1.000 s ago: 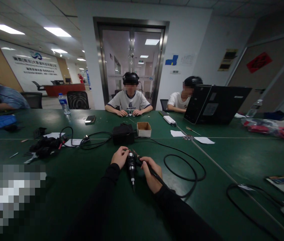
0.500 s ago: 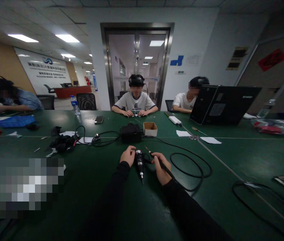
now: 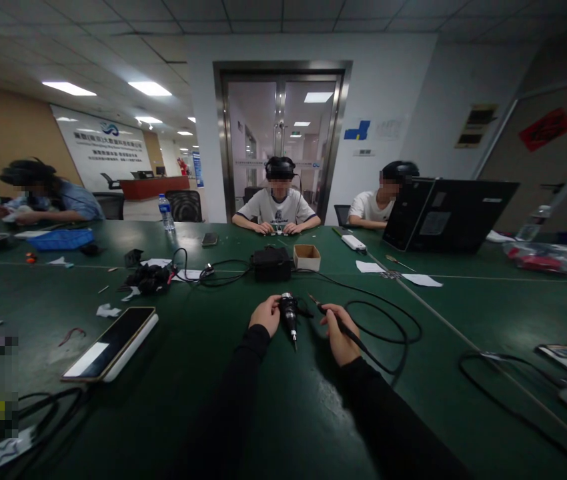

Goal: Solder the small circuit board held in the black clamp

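A tapered black tool (image 3: pixel 290 319) with a silver cap and a thin pointed metal tip lies in front of me, tip toward me. The fingers of my left hand (image 3: pixel 265 316) are curled against its capped end from the left. Held like a pen, a soldering iron (image 3: pixel 343 326) with a black handle and coppery tip is in my right hand (image 3: pixel 341 337). Its tip points up and left, just right of the tapered tool and apart from it. A small dark part (image 3: pixel 305 309), hard to make out, sits between the two.
Ahead are a black box (image 3: pixel 270 265), an open cardboard box (image 3: pixel 307 258) and a looped black cable (image 3: pixel 403 323). On the left lie a phone (image 3: pixel 119 340) on a white block and a black tangle (image 3: pixel 147 279). Co-workers sit beyond, one behind a large black laptop (image 3: pixel 451 215).
The view has swung left and slightly up, so things appear farther right and the phone shows more fully. My left fingers appear closer against the tapered tool; the soldering iron stays in my right hand.
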Motion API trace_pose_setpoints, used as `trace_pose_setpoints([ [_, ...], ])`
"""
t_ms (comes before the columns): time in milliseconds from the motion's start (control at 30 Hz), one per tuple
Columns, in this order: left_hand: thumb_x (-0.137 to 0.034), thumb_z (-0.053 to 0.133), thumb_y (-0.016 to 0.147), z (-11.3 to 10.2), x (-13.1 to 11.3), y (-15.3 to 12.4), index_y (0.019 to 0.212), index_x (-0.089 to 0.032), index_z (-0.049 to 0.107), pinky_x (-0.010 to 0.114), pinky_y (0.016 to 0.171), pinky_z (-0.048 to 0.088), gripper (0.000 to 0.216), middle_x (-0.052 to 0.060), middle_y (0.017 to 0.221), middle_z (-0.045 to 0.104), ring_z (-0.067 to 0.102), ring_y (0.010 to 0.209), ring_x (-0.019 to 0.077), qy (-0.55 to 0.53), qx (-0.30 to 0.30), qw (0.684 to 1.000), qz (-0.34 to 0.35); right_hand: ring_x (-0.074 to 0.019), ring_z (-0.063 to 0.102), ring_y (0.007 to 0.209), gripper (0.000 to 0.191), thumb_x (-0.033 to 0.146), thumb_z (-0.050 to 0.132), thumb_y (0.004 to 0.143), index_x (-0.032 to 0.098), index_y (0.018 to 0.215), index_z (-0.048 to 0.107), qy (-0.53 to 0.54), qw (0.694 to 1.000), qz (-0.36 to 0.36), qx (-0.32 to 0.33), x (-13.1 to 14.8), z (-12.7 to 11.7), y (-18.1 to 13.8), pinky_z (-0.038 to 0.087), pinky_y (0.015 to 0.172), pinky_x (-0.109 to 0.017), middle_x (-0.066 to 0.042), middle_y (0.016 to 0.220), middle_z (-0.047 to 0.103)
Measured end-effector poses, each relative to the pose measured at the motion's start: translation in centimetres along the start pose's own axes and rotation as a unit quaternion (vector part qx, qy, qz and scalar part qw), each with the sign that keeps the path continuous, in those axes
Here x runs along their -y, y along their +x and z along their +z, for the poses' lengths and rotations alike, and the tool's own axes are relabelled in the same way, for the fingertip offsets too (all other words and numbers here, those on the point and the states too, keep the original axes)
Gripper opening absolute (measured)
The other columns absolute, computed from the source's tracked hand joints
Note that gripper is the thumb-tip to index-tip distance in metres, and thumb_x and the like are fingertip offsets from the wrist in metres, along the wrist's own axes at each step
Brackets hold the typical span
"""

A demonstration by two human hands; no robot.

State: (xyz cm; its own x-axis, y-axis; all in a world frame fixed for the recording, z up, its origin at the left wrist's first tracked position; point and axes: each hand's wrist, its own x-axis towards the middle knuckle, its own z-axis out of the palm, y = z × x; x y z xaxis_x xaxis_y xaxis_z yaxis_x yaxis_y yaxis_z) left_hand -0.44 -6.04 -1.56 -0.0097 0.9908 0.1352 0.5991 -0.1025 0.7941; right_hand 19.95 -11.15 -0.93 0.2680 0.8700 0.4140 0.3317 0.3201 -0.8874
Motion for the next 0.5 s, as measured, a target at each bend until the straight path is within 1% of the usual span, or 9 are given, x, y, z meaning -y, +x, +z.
trace_pose_setpoints([
  [200,-0.009,0.047,0.089,0.2,0.41,0.12,0.123,-0.022,0.061,0.03,0.091,0.049,0.039,0.007,0.116,0.07,0.065,0.104,0.0182,-0.002,0.002,1.0,0.006,-0.0152,0.053,0.055,0.035,0.047,0.05,0.09,0.018,0.1,0.066,0.009,1.0,-0.012,0.0,-0.11,-0.08,-0.09,0.041,0.05,-0.025,0.0,0.069,0.061],
  [500,-0.007,0.048,0.087,0.21,0.5,0.29,0.12,-0.023,0.061,0.026,0.09,0.049,0.038,0.005,0.112,0.071,0.066,0.101,0.0155,0.016,-0.002,1.0,0.012,-0.0141,0.05,0.051,0.036,0.047,0.05,0.09,0.017,0.1,0.066,0.014,1.0,-0.005,-0.001,0.04,0.01,-0.05,0.04,0.051,-0.026,0.001,0.068,0.061],
])
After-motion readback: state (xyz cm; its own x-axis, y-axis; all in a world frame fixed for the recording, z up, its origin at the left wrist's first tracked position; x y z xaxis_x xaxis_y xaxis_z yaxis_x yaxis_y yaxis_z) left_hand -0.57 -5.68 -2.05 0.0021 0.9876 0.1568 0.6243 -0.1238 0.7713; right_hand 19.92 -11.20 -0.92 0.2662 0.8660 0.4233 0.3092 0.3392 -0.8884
